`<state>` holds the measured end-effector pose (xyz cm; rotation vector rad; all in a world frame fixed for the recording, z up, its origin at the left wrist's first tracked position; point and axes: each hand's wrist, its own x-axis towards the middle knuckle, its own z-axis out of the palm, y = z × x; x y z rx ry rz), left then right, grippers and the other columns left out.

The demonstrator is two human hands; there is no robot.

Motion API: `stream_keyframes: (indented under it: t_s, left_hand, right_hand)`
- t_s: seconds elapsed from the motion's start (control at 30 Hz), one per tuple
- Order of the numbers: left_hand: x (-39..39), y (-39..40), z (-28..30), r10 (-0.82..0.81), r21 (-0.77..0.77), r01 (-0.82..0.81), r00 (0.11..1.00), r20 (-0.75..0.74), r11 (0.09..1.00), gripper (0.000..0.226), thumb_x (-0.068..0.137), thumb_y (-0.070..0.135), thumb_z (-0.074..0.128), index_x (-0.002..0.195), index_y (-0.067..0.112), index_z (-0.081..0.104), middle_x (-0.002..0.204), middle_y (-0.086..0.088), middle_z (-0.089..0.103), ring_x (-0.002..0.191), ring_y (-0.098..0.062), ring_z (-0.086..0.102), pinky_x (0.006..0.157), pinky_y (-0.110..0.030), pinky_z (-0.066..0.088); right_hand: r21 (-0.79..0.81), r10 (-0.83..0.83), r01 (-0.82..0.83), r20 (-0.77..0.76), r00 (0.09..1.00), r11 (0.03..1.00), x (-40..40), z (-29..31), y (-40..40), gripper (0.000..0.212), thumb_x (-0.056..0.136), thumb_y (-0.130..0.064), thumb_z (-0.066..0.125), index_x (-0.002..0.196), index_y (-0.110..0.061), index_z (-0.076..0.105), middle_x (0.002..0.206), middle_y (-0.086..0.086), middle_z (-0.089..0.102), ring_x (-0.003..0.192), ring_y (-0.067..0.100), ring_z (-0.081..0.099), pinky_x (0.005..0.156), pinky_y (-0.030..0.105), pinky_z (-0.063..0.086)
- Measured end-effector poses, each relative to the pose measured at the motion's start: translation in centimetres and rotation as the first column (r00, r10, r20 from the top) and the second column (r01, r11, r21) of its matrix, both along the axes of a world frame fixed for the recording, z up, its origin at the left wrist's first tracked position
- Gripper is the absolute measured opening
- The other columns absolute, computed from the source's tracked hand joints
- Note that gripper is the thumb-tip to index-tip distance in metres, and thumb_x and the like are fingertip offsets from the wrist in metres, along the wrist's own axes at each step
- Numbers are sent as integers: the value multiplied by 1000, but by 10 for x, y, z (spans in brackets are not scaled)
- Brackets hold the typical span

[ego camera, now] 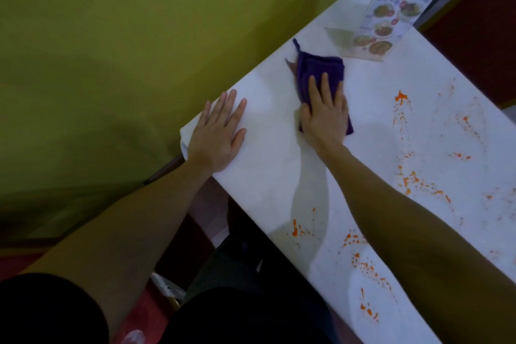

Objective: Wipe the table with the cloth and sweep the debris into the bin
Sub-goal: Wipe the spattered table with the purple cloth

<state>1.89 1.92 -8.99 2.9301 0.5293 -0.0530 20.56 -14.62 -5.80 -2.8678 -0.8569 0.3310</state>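
Observation:
A folded purple cloth (318, 68) lies on the white table (268, 165) near its far left part. My right hand (324, 113) presses flat on the cloth with straight fingers. My left hand (216, 132) rests flat on the table's left corner, fingers spread, holding nothing. Orange splatter (402, 98) and smears mark the table to the right of the cloth, and more orange flecks (363, 262) lie near the front edge under my right forearm. No bin is in view.
A clear menu stand (391, 19) with food pictures stands at the table's far end, just beyond the cloth. A yellow-green wall (139, 50) runs along the table's left side. Dark seating and red floor lie below the front edge.

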Motion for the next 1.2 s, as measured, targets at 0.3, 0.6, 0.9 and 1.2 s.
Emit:
stream_keyframes:
  t_s: [0.3,0.6,0.9,1.2]
  left_hand:
    - [0,0,1,-7,-31,7,1000,6,999,62,102,44,19,158,19,10,166,-7,6,153,-24,5,124,-46,6]
    - [-1,2,-2,-28,-13,28,999,21,1000,60,103,41,24,158,17,15,165,-9,11,153,-26,10,123,-48,10]
    - [-18,-12,10,-97,-52,98,995,23,994,64,98,33,19,157,8,15,165,-11,13,153,-24,10,124,-45,6]
    - [-20,-24,3,-116,-11,117,993,17,993,61,101,42,24,158,22,16,165,-12,12,152,-31,12,122,-51,9]
  right_hand:
    - [57,256,-256,6,967,965,-97,-5,-34,58,100,-35,37,155,-23,25,162,4,20,150,33,10,120,46,17]
    - [-10,-90,90,15,996,996,-58,3,-103,58,100,-32,42,155,-25,25,163,3,16,150,35,9,118,49,19]
    - [15,29,-29,-15,999,999,-148,-1,-25,61,98,-34,34,156,-22,21,163,4,17,150,33,9,119,48,18]
    - [-27,-100,100,18,995,995,-197,2,-163,61,95,-36,43,153,-22,31,161,4,24,149,33,18,118,49,23]
